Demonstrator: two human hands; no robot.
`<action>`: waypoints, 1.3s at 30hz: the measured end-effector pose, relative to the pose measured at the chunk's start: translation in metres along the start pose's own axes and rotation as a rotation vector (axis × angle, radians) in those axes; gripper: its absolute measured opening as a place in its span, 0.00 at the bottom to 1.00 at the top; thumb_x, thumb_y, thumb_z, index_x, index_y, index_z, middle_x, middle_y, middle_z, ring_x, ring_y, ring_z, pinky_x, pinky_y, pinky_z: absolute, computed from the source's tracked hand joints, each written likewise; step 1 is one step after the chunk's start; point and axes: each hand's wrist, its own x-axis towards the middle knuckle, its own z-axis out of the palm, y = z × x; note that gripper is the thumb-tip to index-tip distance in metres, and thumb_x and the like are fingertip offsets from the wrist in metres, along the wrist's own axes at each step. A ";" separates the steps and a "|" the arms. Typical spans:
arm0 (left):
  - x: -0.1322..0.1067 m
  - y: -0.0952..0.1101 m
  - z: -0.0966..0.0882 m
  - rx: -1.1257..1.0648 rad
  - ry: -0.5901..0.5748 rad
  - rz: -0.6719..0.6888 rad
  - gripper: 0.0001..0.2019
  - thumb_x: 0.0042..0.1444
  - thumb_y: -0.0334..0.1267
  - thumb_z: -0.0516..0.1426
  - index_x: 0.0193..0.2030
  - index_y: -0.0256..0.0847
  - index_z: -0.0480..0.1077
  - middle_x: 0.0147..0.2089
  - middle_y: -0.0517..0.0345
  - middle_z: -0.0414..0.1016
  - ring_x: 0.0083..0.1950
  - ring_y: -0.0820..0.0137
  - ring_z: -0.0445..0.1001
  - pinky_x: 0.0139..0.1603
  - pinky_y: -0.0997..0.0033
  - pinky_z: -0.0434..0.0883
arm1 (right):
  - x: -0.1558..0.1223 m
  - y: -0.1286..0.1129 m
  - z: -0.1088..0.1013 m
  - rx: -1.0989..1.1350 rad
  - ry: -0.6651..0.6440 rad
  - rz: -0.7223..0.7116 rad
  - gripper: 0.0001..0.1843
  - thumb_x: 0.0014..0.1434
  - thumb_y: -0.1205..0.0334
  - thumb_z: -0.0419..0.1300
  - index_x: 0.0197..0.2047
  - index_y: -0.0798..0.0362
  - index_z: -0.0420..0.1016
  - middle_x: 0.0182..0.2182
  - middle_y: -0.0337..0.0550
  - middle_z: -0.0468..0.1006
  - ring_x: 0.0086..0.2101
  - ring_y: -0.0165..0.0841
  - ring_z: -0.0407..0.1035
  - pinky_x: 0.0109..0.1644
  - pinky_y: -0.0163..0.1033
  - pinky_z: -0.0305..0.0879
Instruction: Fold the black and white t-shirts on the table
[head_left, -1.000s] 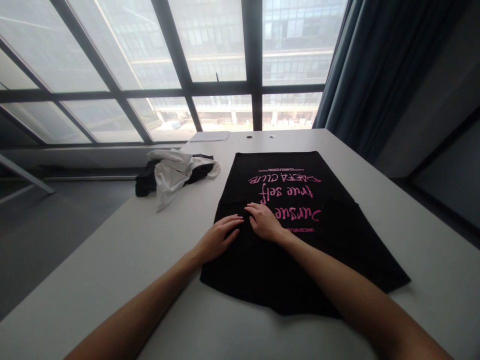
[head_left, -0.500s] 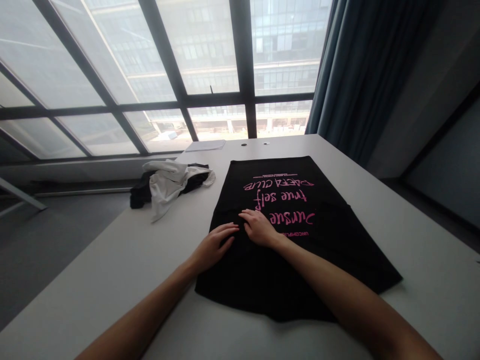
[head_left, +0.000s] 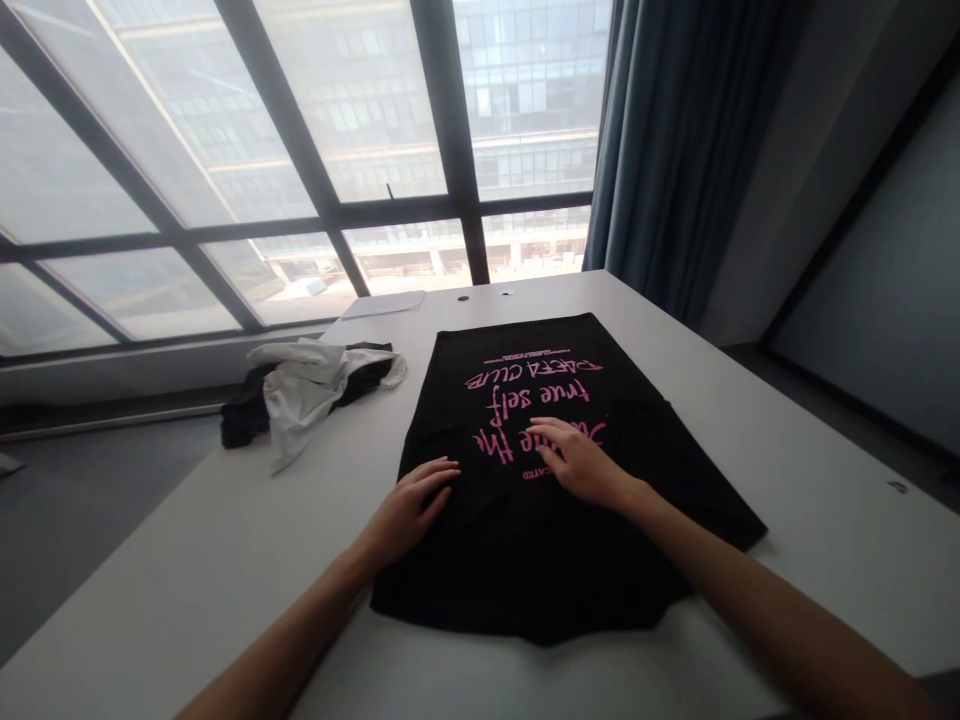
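A black T-shirt [head_left: 517, 560] with pink lettering lies spread on the white table, its print upside down from where I look. My left hand [head_left: 412, 505] rests on the left part of the cloth, fingers stretched out and the palm down. On the lettering lies my right hand [head_left: 577, 460], also palm down, its fingers extended and covering part of the words. Neither hand grips the fabric. The cloth is mostly flat, with a wavy near edge and a corner reaching out to the right.
A crumpled heap of white and black clothing [head_left: 304, 390] sits at the table's left edge. Some flat white sheets [head_left: 384, 304] lie at the far end of the white table [head_left: 817, 480]. Beyond stand large windows [head_left: 360, 90] and a blue curtain [head_left: 667, 150].
My right hand has slid rightward over the lettering, away from my left hand, uncovering words between them. My left hand stays about where it was on the cloth. The camera view has turned slightly right.
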 end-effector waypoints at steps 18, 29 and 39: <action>-0.003 0.037 -0.004 0.114 -0.245 0.183 0.27 0.70 0.43 0.51 0.74 0.56 0.51 0.76 0.58 0.49 0.76 0.58 0.46 0.74 0.44 0.48 | -0.027 0.057 -0.038 -0.229 0.207 0.109 0.28 0.69 0.58 0.46 0.70 0.51 0.62 0.67 0.48 0.62 0.68 0.40 0.52 0.72 0.51 0.50; -0.005 0.042 -0.004 0.198 -0.390 0.264 0.30 0.70 0.48 0.51 0.75 0.60 0.44 0.77 0.60 0.39 0.77 0.53 0.40 0.73 0.37 0.42 | -0.038 0.102 -0.024 -0.498 -0.024 0.379 0.32 0.69 0.53 0.44 0.73 0.52 0.51 0.73 0.50 0.47 0.71 0.43 0.39 0.70 0.64 0.38; -0.003 0.053 -0.018 0.038 -0.463 0.341 0.31 0.70 0.46 0.52 0.75 0.57 0.45 0.74 0.59 0.53 0.75 0.58 0.47 0.74 0.42 0.42 | -0.037 0.096 -0.022 -0.506 0.013 0.448 0.31 0.69 0.55 0.44 0.72 0.57 0.54 0.72 0.54 0.49 0.70 0.45 0.41 0.70 0.64 0.40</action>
